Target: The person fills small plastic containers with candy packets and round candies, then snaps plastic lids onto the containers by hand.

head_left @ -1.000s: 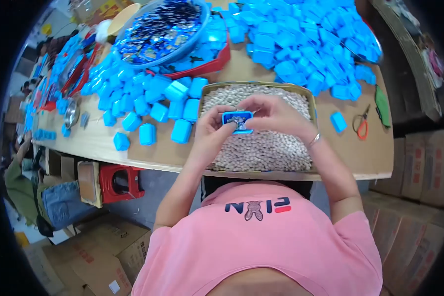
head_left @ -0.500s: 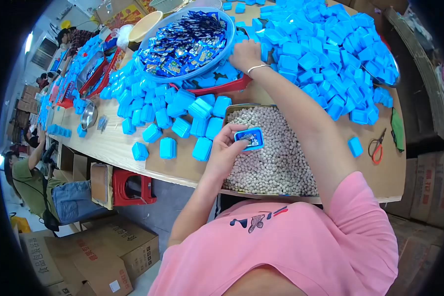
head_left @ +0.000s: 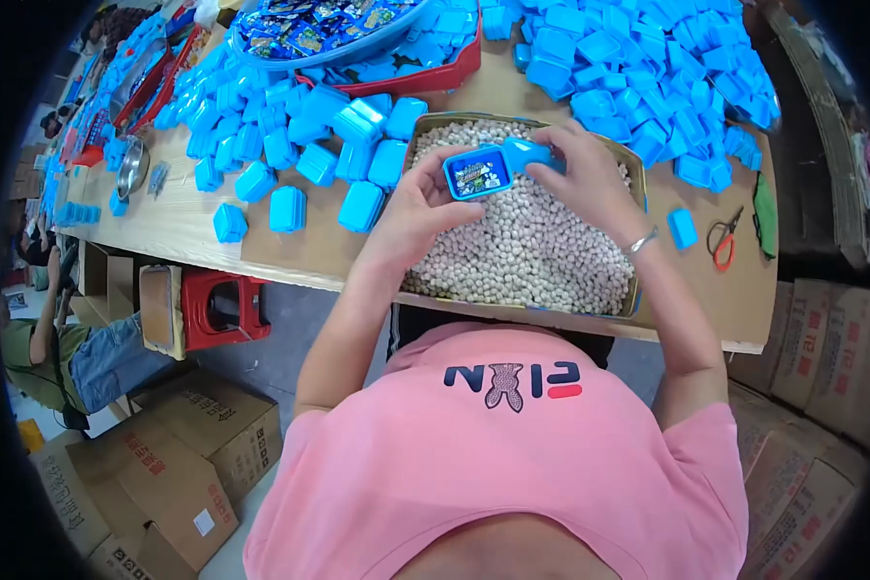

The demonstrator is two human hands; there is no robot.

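Note:
In my left hand (head_left: 427,205) is a small blue plastic box (head_left: 478,174), its open side up, with a printed packet and some pale round pieces showing inside. My right hand (head_left: 590,179) grips a blue lid (head_left: 526,155) at the box's right edge; whether the two touch I cannot tell. Below both hands lies a shallow rectangular tray (head_left: 636,290) filled with small whitish balls (head_left: 522,251).
Closed blue boxes (head_left: 287,209) stand in a cluster at the left. A blue basin (head_left: 358,50) of packets and a red tray (head_left: 445,75) sit behind. More blue pieces (head_left: 648,87) are heaped at right, near scissors (head_left: 723,242). Another person (head_left: 53,358) is at far left.
My right hand has come back from beside the packet basin to the box, now with a blue lid. My left hand still holds the box. The view has tilted down.

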